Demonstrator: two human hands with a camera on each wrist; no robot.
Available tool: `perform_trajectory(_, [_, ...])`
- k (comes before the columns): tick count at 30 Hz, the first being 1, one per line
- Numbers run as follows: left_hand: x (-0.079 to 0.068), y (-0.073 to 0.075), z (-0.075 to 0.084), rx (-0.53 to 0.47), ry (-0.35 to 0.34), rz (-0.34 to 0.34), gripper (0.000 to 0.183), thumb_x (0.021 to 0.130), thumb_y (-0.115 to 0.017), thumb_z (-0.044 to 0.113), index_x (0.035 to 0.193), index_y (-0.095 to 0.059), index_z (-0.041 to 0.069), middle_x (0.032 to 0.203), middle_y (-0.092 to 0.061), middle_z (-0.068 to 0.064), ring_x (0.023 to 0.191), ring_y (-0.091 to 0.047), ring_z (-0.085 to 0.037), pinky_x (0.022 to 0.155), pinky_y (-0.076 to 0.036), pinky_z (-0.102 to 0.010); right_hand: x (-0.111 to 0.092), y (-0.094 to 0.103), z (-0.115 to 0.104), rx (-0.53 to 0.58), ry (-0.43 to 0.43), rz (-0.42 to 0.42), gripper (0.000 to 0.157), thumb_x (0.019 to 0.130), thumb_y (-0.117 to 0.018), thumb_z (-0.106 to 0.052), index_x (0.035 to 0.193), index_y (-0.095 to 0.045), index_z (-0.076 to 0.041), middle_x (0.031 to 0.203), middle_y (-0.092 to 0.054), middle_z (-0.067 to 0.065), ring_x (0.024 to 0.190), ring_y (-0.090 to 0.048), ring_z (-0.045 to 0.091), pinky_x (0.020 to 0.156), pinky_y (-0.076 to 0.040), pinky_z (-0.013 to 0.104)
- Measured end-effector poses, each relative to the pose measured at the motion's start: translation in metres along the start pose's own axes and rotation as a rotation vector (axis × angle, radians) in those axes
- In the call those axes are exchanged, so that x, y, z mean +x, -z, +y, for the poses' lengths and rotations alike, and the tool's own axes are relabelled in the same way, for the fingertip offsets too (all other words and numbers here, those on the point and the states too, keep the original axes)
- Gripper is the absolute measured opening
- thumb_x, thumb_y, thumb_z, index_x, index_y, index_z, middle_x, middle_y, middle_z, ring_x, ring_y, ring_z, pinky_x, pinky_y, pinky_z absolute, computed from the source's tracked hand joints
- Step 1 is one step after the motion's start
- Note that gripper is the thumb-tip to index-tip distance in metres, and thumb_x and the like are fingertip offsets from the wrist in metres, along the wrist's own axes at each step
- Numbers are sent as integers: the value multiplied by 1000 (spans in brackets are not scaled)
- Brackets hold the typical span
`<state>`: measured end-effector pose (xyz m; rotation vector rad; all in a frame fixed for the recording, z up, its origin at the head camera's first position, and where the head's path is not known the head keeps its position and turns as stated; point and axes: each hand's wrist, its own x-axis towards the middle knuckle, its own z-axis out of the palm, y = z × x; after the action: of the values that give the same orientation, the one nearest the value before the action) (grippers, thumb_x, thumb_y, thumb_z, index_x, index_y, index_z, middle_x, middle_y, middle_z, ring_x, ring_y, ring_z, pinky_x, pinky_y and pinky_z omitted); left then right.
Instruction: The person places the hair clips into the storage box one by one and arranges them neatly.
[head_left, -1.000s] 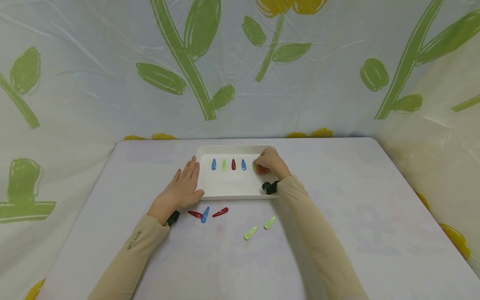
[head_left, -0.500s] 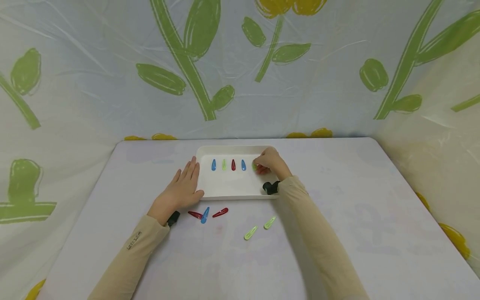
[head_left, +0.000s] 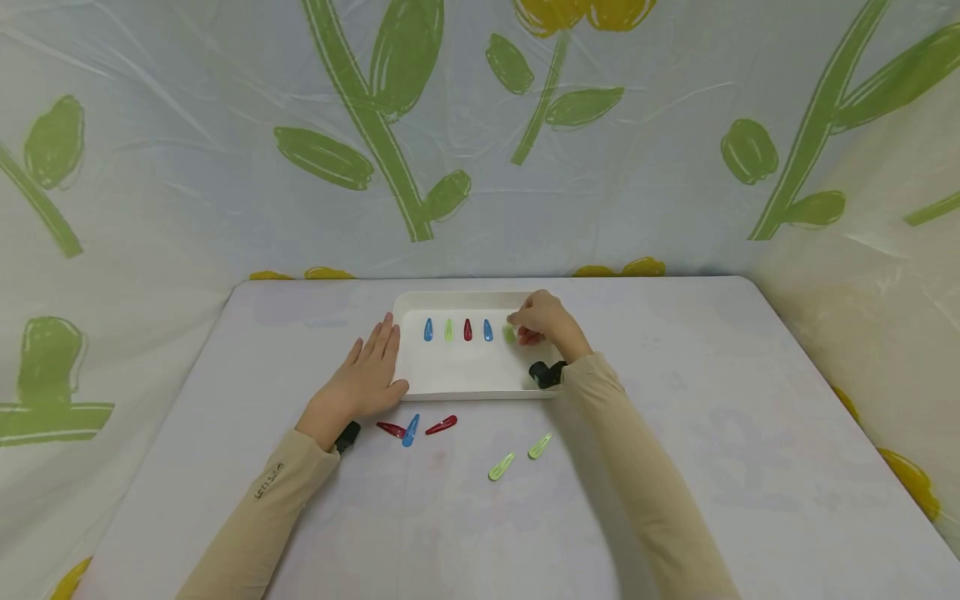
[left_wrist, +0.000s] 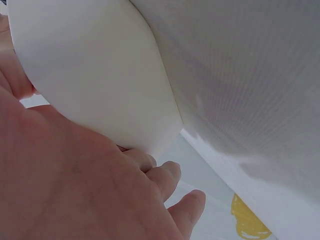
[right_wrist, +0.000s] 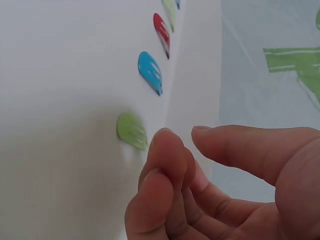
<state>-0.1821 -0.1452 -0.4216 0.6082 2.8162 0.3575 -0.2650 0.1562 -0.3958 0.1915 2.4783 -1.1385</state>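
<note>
A white tray holds a row of snap hair clips along its far side: blue, green, red, blue and a last green hair clip at the right end. My right hand hovers beside that last green clip. In the right wrist view the thumb stands apart from the fingertips, with nothing between them, and the clip lies on the tray. My left hand rests with fingers straight along the tray's left edge, its thumb by the near corner.
In front of the tray on the table lie a red clip touching a blue clip, another red clip, and two green clips farther right. A flower-patterned sheet hangs behind the table.
My right hand has let go of the green clip at the row's right end and shifted slightly right. The left hand stays in place.
</note>
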Motion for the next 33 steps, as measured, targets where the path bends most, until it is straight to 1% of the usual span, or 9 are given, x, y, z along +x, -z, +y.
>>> perform_trajectory(7, [4, -7, -7, -7, 1, -3, 86, 96, -45, 32, 155, 5, -6, 162, 18, -19, 151, 9, -35, 119, -2, -56, -5, 1, -2, -23, 46, 26, 18, 95, -65, -15, 95, -62, 2, 71, -62, 9, 58, -63, 16, 62, -58, 29])
perform_trajectory(11, [5, -8, -8, -8, 1, -9, 87, 96, -44, 33, 155, 6, -6, 162, 19, -18, 150, 10, -34, 119, -1, -56, -10, 0, -2, -49, 102, 49, 20, 95, -65, -16, 94, -62, 4, 70, -63, 9, 55, -63, 15, 63, -59, 32])
perform_trajectory(15, [5, -7, -8, -7, -3, -7, 87, 96, -45, 33, 155, 5, -6, 162, 19, -19, 150, 9, -35, 119, -2, -57, -20, 0, -7, -46, 168, 77, 23, 95, -64, -17, 94, -63, 6, 73, -66, 16, 59, -68, 25, 64, -60, 36])
perform_trajectory(18, [4, -6, -7, -8, -9, 1, 86, 96, -46, 32, 155, 4, -7, 162, 17, -21, 150, 7, -37, 118, -2, -57, -29, 0, -11, -37, 211, 102, 23, 95, -64, -18, 91, -62, 4, 76, -68, 21, 68, -70, 35, 65, -60, 40])
perform_trajectory(21, [3, -5, -5, -11, -11, 5, 85, 95, -45, 30, 155, 3, -7, 162, 16, -21, 151, 7, -37, 119, -2, -57, -38, -2, -13, -42, 249, 122, 22, 95, -64, -20, 88, -61, 1, 77, -69, 21, 73, -69, 40, 68, -59, 44])
perform_trajectory(24, [1, -4, -4, -22, -17, 9, 85, 95, -45, 29, 155, 2, -9, 162, 15, -22, 150, 6, -38, 118, -2, -57, -45, -3, -14, -53, 289, 141, 21, 95, -64, -20, 88, -61, -1, 75, -69, 19, 71, -69, 41, 62, -58, 39])
perform_trajectory(28, [1, -3, -4, -29, -19, 12, 85, 96, -45, 30, 155, 2, -8, 162, 16, -21, 150, 6, -38, 118, -1, -57, -55, -4, -14, -67, 352, 164, 19, 95, -64, -20, 87, -62, -2, 73, -68, 20, 68, -68, 41, 52, -49, 27])
perform_trajectory(30, [1, -4, -5, -24, -16, 12, 86, 96, -45, 32, 155, 3, -7, 163, 16, -20, 151, 6, -37, 119, -1, -57, -60, -4, -14, -70, 379, 168, 19, 95, -64, -19, 87, -62, -2, 72, -67, 20, 67, -67, 41, 51, -46, 26])
perform_trajectory(33, [3, -6, -6, -20, -11, 6, 86, 96, -44, 33, 155, 4, -7, 162, 18, -19, 151, 8, -36, 119, -1, -57, -67, -4, -13, -84, 417, 179, 18, 94, -65, -19, 85, -63, -3, 66, -65, 15, 63, -66, 39, 50, -44, 27])
